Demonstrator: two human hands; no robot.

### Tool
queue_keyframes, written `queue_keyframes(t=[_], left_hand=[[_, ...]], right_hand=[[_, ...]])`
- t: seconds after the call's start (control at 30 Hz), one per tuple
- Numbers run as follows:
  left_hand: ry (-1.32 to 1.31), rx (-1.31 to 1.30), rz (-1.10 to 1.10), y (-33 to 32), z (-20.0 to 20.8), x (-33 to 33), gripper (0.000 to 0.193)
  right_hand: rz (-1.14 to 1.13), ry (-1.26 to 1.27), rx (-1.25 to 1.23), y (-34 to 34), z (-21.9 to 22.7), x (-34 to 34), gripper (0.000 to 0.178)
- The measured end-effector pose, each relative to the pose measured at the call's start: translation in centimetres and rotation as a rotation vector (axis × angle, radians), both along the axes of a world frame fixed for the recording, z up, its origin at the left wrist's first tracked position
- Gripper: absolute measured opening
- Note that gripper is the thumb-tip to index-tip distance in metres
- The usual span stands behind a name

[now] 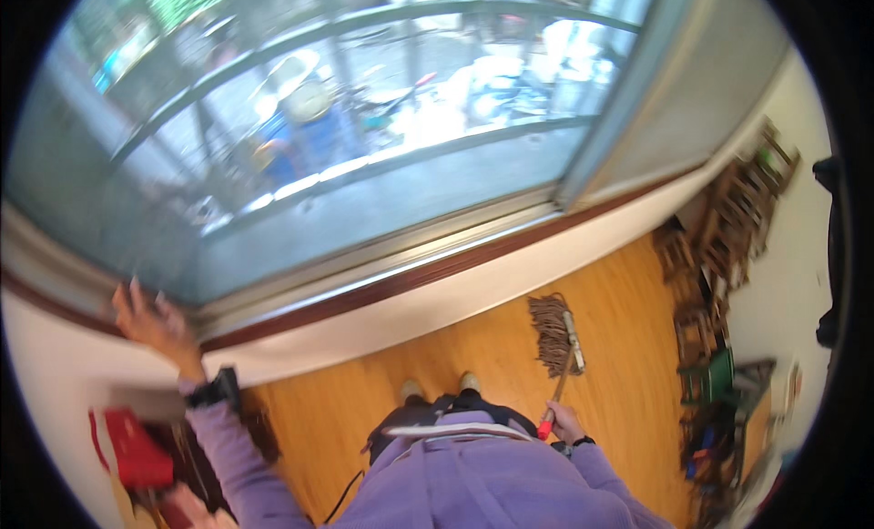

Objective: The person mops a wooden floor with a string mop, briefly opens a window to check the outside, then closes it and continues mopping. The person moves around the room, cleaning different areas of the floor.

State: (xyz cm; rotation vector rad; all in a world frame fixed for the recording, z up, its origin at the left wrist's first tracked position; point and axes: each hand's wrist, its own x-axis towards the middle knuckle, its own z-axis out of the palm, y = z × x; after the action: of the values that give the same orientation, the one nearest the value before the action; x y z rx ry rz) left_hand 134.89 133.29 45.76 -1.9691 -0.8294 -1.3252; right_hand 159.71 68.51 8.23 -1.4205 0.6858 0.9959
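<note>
My right hand [566,422] is closed around the red grip of a broom handle [557,394] at my right side. The broom's brown bristle head [550,330] rests on the wooden floor [455,347] just ahead of my feet. My left hand [150,320] is raised with fingers spread, touching the window sill [300,297] at the left, below the large window [346,128]. A black band sits on that wrist. I wear a purple top.
A white low wall [437,301] runs under the window. Dark wooden racks and clutter [719,256] line the right wall. A red object [137,452] lies at the lower left. A black cord hangs by my legs.
</note>
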Motion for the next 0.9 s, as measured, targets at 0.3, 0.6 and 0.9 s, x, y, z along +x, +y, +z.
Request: queue_keyframes(t=[0.3,0.6,0.9], left_hand=[[0.060,-0.071,0.144,3.9,-1.1,-2.2,0.051],[-0.055,0.217,0.101,2.1,1.2,-4.2,0.019],[-0.162,-0.132,-0.120,-1.5,7.0,1.6,0.044]], right_hand=[[-0.249,0.060,0.117,4.2,0.9,-1.5,0.017],[-0.264,0.018,0.289,10.8,-2.2,4.1,0.030],[0.155,0.132,0.583,9.4,-11.1,4.4,0.024]])
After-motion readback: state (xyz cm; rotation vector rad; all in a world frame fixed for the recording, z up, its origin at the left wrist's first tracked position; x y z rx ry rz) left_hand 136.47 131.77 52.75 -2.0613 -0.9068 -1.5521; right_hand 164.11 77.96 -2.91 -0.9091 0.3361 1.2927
